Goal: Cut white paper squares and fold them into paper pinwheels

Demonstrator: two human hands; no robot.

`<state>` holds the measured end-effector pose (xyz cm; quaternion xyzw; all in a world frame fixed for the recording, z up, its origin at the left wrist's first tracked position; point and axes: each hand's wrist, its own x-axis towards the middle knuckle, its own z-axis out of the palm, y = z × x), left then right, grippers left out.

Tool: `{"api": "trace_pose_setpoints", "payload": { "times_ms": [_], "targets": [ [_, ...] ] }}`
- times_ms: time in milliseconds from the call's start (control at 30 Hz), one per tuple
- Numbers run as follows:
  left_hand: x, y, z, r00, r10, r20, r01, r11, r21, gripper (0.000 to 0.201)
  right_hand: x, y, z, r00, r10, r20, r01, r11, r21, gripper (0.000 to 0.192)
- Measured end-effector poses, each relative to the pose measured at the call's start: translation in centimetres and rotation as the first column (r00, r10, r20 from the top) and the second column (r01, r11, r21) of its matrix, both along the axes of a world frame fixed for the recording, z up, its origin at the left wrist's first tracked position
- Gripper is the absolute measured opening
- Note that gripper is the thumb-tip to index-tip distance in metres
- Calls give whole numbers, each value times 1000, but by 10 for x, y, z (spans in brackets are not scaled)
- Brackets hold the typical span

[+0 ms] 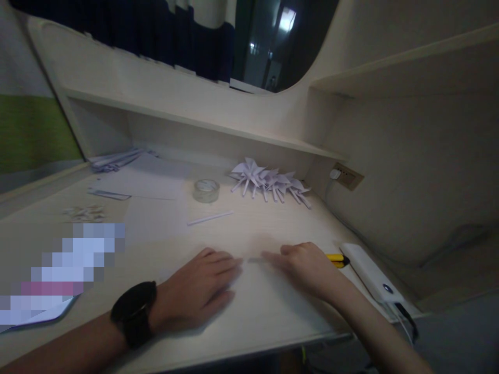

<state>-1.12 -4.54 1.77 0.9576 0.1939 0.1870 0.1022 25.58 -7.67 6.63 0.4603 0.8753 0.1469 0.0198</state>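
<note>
My left hand (206, 283), with a black watch (134, 311) on its wrist, lies palm down on the pale desk, fingers stretched toward the right. Its fingertips are slightly blurred, and whatever lies under them is hidden. My right hand (306, 265) is closed around what looks like a yellow utility knife (337, 258); the black end sticks out behind the hand. A thin grey strip, apparently its blade (255, 259), shows between the two hands. Beyond them lies a rolled white paper stick (210, 218). Farther back is a roll of clear tape (206, 191).
A row of folded paper pinwheels (268, 179) stands at the back. White paper sheets (144, 174) and a pile of small pale pieces (83, 213) lie left. A white power bank (370, 275) with cables is at right, below a wall socket (346, 176). A shelf (202, 124) overhangs the back.
</note>
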Motion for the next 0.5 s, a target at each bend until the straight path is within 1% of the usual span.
{"api": "trace_pose_setpoints", "payload": {
  "times_ms": [100, 300, 500],
  "targets": [
    [-3, 1, 3, 1000, -13, 6, 13, 1000, -18, 35, 1, 3, 1, 1000, 6, 8, -6, 1000, 0, 37],
    [-5, 1, 4, 999, -18, 35, 19, 999, -28, 35, -3, 2, 4, 1000, 17, 23, -16, 1000, -20, 34],
    [-5, 0, 4, 998, -29, 61, 30, 999, -15, 35, -5, 1, 3, 999, 16, 37, -15, 1000, -17, 31]
  ]
}}
